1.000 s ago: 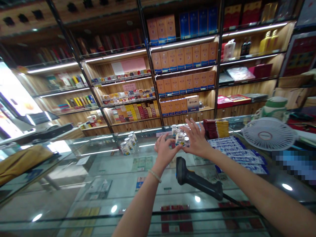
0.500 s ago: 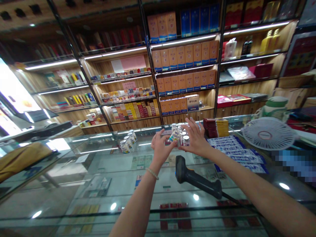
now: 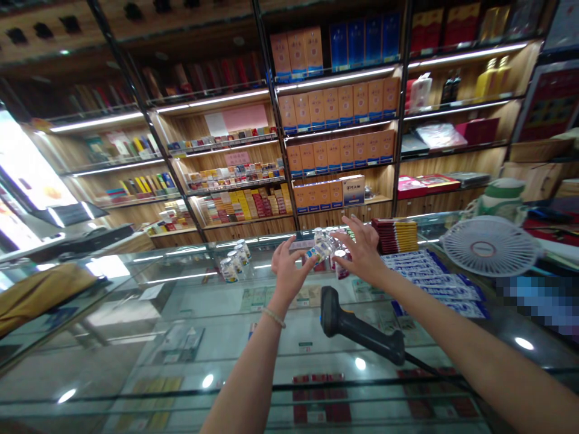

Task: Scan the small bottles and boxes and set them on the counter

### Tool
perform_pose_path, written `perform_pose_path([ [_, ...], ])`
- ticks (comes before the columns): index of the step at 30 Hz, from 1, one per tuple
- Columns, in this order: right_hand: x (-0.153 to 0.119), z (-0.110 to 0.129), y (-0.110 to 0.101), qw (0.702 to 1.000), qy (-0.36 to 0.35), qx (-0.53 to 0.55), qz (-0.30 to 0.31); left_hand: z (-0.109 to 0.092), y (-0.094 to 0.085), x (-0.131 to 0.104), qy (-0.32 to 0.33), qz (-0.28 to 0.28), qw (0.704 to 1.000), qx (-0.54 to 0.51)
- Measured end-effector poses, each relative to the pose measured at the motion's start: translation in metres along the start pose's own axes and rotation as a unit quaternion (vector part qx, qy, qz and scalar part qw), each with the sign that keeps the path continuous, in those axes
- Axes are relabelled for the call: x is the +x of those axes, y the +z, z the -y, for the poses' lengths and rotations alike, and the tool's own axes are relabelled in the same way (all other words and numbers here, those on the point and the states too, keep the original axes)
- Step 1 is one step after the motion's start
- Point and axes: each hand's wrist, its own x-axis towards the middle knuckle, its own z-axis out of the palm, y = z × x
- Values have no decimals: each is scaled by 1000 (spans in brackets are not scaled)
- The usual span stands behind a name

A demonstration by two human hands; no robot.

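Near the far edge of the glass counter [image 3: 217, 325], my left hand [image 3: 289, 268] pinches a small clear container with a colourful label [image 3: 318, 252], tilted between thumb and fingers. My right hand [image 3: 359, 250] is beside it, its fingers curved around a small white-capped container [image 3: 340, 265]. More small containers of this kind stand between and behind my hands, partly hidden. A row of several similar containers [image 3: 235, 262] stands to the left of my left hand. Below my hands lies a black handheld scanner [image 3: 357, 328] with its cable running right.
Right of my right hand are stacked red and yellow packs [image 3: 395, 235] and blue-white packets [image 3: 434, 277]. A white fan [image 3: 491, 246] and a green-lidded jug [image 3: 502, 196] are farther right. Brown cloth [image 3: 40, 292] lies left. Stocked shelves [image 3: 339, 126] stand behind.
My left hand has shifted slightly left with the labelled container, which now lies flatter. My right thumb has moved to the white-capped container.
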Motion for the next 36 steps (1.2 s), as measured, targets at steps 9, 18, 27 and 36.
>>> perform_pose_path([
  [9,-3,-5,3,999,-24,-18,15,13,9,1,1,13,1000,13],
  [18,-2,-10,2,999,-7,-42,10,12,4,-3,35,-23,997,63],
  [27,-4,-11,4,997,-31,-62,29,4,-6,-13,139,-40,976,165],
  [36,-5,-9,7,992,-78,-95,29,9,-7,-12,145,-34,974,168],
])
